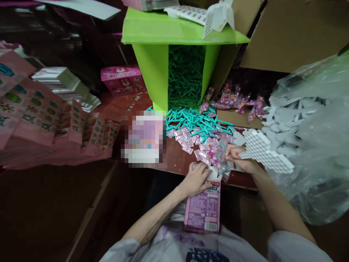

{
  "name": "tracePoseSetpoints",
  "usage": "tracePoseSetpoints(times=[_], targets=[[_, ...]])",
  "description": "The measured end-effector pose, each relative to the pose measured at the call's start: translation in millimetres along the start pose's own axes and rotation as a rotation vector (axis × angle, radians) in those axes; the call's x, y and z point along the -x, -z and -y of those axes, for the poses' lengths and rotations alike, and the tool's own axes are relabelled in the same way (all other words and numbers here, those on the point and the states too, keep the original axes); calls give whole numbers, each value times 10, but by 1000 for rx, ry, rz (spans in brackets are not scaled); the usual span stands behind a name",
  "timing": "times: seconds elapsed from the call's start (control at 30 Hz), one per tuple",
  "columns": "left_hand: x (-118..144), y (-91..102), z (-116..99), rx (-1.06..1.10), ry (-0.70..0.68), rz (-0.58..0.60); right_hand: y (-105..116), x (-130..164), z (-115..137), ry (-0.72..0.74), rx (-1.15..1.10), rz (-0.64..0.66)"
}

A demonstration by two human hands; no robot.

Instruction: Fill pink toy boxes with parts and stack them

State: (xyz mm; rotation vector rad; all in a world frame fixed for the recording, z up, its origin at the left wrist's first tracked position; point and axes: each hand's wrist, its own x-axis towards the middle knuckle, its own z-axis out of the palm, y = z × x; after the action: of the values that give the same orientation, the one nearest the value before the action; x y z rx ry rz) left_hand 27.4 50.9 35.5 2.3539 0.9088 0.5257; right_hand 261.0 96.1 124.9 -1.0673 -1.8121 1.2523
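Observation:
A flat-sided pink and purple carton [203,211] with printed text and a barcode is held close to my body. My left hand [196,178] is wrapped over its upper end, where white flaps stand open. Just beyond the flaps, my right hand [240,157] is closed on a small clear bag of colourful beads [213,155]. A white studded grid plate [265,149] sticks out to the right from the same hand and seems gripped too, though the fingers hide where. Small pink sachets [187,140] and teal plastic sticks [195,122] lie heaped beyond my hands.
A bright green box [149,69] full of teal sticks stands behind the heap. More bead bags [229,96] lie right of it. White plates spill from a large clear plastic bag [321,153]. Pink printed cartons [35,116] stack at left; a blurred-out packet [144,140] lies on the table.

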Motion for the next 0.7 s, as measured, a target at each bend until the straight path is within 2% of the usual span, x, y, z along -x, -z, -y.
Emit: tracePoseSetpoints(times=[0.07, 0.13, 0.17, 0.2, 0.27, 0.3, 0.37, 0.43, 0.5, 0.53, 0.6, 0.63, 0.7], targets=[[35, 20, -19, 28, 108, -247, 10, 29, 23, -20, -35, 101], [31, 77, -66, 84, 139, -453, 12, 32, 32, -28, -62, 227], [10, 111, -96, 117, 106, -484, 2, 23, 25, -30, -76, 300], [-21, 142, -124, 152, 57, -461, -17, 8, 7, -35, -88, 364], [-102, 177, -150, 237, -11, -321, -73, -28, -69, -54, -82, 426], [-141, 176, -136, 291, 1, -271, -101, -41, -127, -72, -56, 386], [-191, 137, -44, 406, 116, -295, -132, -38, -274, -109, 39, 143], [-185, 67, 111, 525, 315, -441, -113, 25, -440, -135, 101, -151], [-132, -9, 273, 628, 505, -576, -54, 144, -587, -166, 87, -330], [-98, -43, 338, 673, 564, -614, -19, 216, -642, -187, 87, -363], [-41, -93, 423, 738, 607, -656, 51, 356, -703, -231, 175, -339], [-24, -107, 442, 760, 610, -671, 82, 412, -710, -245, 258, -286], [-21, -112, 451, 797, 621, -710, 133, 476, -689, -258, 400, -98]])
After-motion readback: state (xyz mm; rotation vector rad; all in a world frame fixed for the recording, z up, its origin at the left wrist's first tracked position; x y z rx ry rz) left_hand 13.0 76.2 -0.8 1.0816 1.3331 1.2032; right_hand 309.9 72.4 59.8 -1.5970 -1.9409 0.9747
